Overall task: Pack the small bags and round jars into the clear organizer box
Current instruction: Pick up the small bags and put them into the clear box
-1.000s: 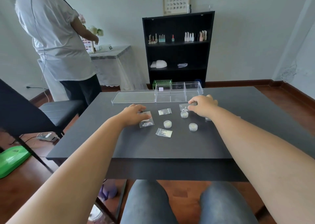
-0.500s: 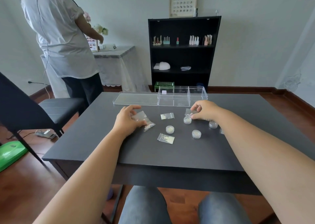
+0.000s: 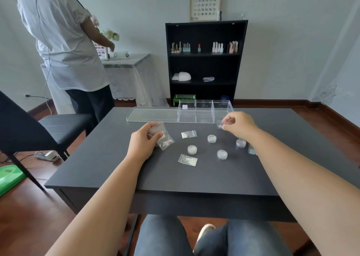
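The clear organizer box (image 3: 204,111) stands open at the table's far edge, its flat lid (image 3: 152,115) lying to its left. My left hand (image 3: 145,140) grips a small clear bag of white beads (image 3: 164,140), lifted off the table. My right hand (image 3: 238,124) pinches another small bag (image 3: 219,123) just in front of the box. Two more small bags (image 3: 188,134) (image 3: 187,160) lie flat on the table. Several round jars sit between my hands, among them a near-left jar (image 3: 192,150), a middle jar (image 3: 212,139) and a right jar (image 3: 241,143).
The dark table (image 3: 175,177) carries everything. A further bag (image 3: 251,151) is half hidden by my right forearm. A black chair (image 3: 58,123) stands at the left, a person in a white top (image 3: 64,41) behind it, and a black shelf (image 3: 204,61) beyond the table.
Both hands have closed on bags and raised them from the table. My right hand has moved up toward the box with its bag.
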Demonstrator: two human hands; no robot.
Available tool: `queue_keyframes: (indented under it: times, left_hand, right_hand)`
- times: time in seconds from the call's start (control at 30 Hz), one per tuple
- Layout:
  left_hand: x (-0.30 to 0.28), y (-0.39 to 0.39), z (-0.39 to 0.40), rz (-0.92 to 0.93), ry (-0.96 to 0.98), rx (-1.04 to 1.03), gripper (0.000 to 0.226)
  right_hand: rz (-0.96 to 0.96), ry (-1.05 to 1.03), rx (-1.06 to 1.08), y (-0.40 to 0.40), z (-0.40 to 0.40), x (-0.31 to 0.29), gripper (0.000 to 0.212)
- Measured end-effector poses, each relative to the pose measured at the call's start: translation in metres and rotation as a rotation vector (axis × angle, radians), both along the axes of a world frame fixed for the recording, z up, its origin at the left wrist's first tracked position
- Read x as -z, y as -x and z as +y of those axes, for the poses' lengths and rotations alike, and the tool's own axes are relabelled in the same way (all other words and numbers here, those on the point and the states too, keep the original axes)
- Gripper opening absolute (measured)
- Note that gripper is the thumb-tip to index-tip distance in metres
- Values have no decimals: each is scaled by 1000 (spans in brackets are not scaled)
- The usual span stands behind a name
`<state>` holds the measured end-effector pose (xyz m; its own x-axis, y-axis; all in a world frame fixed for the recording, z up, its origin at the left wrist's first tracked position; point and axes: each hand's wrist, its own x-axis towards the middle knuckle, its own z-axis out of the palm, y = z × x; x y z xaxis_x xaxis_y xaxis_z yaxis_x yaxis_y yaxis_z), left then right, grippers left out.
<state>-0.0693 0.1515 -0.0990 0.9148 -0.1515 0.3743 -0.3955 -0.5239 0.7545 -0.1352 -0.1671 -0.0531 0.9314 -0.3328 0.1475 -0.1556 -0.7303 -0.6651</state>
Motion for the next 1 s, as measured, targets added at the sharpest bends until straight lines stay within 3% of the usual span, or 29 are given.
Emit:
queue_keyframes:
  times: [0.33, 0.6, 0.77, 1.0]
  left_hand:
    - [0, -1, 2, 23, 103, -20, 13]
    - [-6, -7, -9, 20, 189, -76, 12]
    - [-38, -29, -42, -98, 193, -62, 7]
    - [-85, -75, -92, -247, 123, 14, 19]
  right_hand:
    - [-257, -76, -7, -1, 27, 5, 19]
    - [-412, -48, -58, -17, 35, 6, 12]
    - [-578, -198, 77, -25, 26, 9, 12]
    - [-665, -210, 153, -19, 12, 20, 10]
